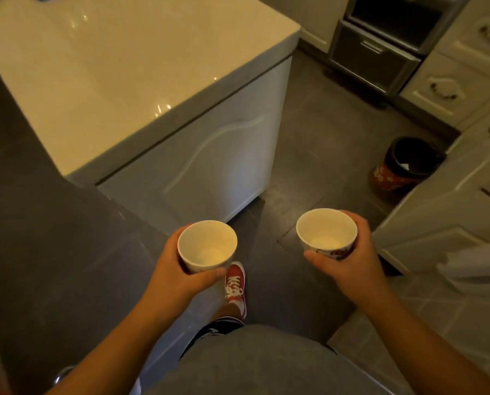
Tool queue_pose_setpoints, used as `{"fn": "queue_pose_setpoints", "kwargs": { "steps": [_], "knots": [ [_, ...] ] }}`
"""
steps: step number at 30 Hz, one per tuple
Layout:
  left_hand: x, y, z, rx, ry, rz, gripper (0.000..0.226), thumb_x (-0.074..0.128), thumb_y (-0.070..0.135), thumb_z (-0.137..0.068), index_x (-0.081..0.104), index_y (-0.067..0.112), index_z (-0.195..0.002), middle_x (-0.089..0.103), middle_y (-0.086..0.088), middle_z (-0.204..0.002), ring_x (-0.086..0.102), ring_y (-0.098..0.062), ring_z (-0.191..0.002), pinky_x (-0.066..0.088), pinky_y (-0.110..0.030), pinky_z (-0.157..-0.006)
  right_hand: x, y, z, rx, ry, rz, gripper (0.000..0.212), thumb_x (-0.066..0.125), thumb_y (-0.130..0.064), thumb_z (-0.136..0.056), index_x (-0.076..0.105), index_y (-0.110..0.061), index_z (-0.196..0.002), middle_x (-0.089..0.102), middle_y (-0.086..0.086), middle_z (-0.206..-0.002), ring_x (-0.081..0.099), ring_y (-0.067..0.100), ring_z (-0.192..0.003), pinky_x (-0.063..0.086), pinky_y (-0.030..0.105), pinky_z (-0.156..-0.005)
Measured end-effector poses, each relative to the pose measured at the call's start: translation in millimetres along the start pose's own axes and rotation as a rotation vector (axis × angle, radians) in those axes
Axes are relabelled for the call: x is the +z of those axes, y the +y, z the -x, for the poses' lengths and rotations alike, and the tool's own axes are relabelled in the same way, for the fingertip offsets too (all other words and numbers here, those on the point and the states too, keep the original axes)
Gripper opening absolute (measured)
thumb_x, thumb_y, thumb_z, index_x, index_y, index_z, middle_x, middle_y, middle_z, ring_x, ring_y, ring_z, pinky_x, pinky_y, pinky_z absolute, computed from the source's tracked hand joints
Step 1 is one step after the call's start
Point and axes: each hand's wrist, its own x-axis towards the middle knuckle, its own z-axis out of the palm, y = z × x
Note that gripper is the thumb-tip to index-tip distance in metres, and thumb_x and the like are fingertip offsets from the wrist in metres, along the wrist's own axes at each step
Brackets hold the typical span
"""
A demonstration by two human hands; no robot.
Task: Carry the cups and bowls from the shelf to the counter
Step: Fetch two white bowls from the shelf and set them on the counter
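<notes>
I hold two white cups, one in each hand, upright and empty, above the dark floor. My left hand (178, 276) wraps the left cup (206, 245) from below and the side. My right hand (352, 260) grips the right cup (326, 233), which shows a red pattern on its outer wall. The glossy white counter (101, 81) of a kitchen island stretches ahead and to the left; its near corner is a short way beyond the left cup. No shelf is in view.
A dark bin with a red flowered base (406, 163) stands on the floor at the right, beside white cabinets (452, 195). A steel oven (380, 44) sits at the back right. My red shoe (235, 283) is on the grey tiled floor between the hands.
</notes>
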Motion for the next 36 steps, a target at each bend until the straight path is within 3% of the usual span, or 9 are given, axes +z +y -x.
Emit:
{"fn": "queue_pose_setpoints", "kwargs": {
  "steps": [5,9,13,18,22,26,31,36],
  "knots": [
    [-6,38,-99,0.036,-0.143,-0.048,0.08,0.086,0.024,-0.053,0.046,0.041,-0.12,0.06,0.011,-0.121,0.059,0.005,-0.106,0.052,-0.011,-0.075,-3,-18,-57,0.064,0.137,-0.01,0.083,0.09,-0.012,-0.058,0.041,-0.05,-0.113,0.048,-0.03,-0.111,0.054,-0.005,-0.102,0.043,0.017,-0.084],
    [28,73,-171,0.113,-0.261,-0.12,0.078,0.088,0.009,-0.06,0.046,0.039,-0.117,0.059,0.012,-0.118,0.057,0.013,-0.101,0.047,-0.003,-0.074,-29,-16,-77,0.157,0.258,-0.018,0.092,0.09,-0.011,-0.058,0.04,-0.027,-0.133,0.052,-0.007,-0.124,0.05,0.013,-0.114,0.045,0.036,-0.096],
    [92,105,-233,0.17,-0.383,-0.14,0.075,0.086,0.0,-0.063,0.047,0.035,-0.117,0.058,0.016,-0.114,0.057,0.019,-0.094,0.045,-0.001,-0.071,-64,-2,-93,0.206,0.384,-0.075,0.091,0.091,-0.007,-0.054,0.042,-0.031,-0.128,0.055,-0.009,-0.119,0.054,0.009,-0.108,0.047,0.032,-0.09],
    [190,146,-304,0.197,-0.497,-0.146,0.075,0.084,0.0,-0.066,0.047,0.019,-0.129,0.06,0.011,-0.117,0.059,0.015,-0.095,0.046,-0.003,-0.074,-123,27,-126,0.267,0.477,-0.107,0.094,0.091,-0.002,-0.053,0.043,-0.028,-0.129,0.056,-0.006,-0.121,0.055,0.012,-0.11,0.047,0.028,-0.087],
    [259,175,-351,0.218,-0.514,-0.168,0.076,0.084,0.003,-0.067,0.044,0.029,-0.126,0.058,0.014,-0.118,0.058,0.014,-0.099,0.048,-0.004,-0.074,-177,44,-176,0.275,0.473,-0.122,0.088,0.091,-0.004,-0.054,0.045,-0.046,-0.117,0.057,-0.013,-0.119,0.056,0.001,-0.106,0.046,0.017,-0.081],
    [297,203,-381,0.19,-0.469,-0.163,0.077,0.085,0.008,-0.065,0.046,0.031,-0.127,0.059,0.014,-0.118,0.059,0.007,-0.102,0.051,-0.015,-0.077,-230,48,-243,0.256,0.405,-0.103,0.089,0.092,-0.012,-0.054,0.042,-0.053,-0.114,0.055,-0.021,-0.118,0.056,-0.006,-0.106,0.047,0.017,-0.083],
    [313,229,-415,0.157,-0.398,-0.156,0.074,0.08,0.029,-0.057,0.044,0.041,-0.121,0.056,0.019,-0.118,0.056,0.011,-0.103,0.049,-0.006,-0.074,-269,37,-349,0.177,0.291,-0.027,0.091,0.092,-0.027,-0.054,0.035,-0.059,-0.118,0.047,-0.044,-0.112,0.048,-0.017,-0.109,0.044,0.014,-0.083],
    [325,238,-474,0.101,-0.275,-0.139,0.074,0.08,0.038,-0.053,0.044,0.048,-0.117,0.057,0.035,-0.107,0.054,0.016,-0.1,0.049,-0.004,-0.068,-282,29,-464,0.13,0.195,-0.055,0.089,0.09,-0.033,-0.053,0.034,-0.064,-0.115,0.046,-0.046,-0.109,0.047,-0.02,-0.106,0.044,0.01,-0.079]
  ]
}}
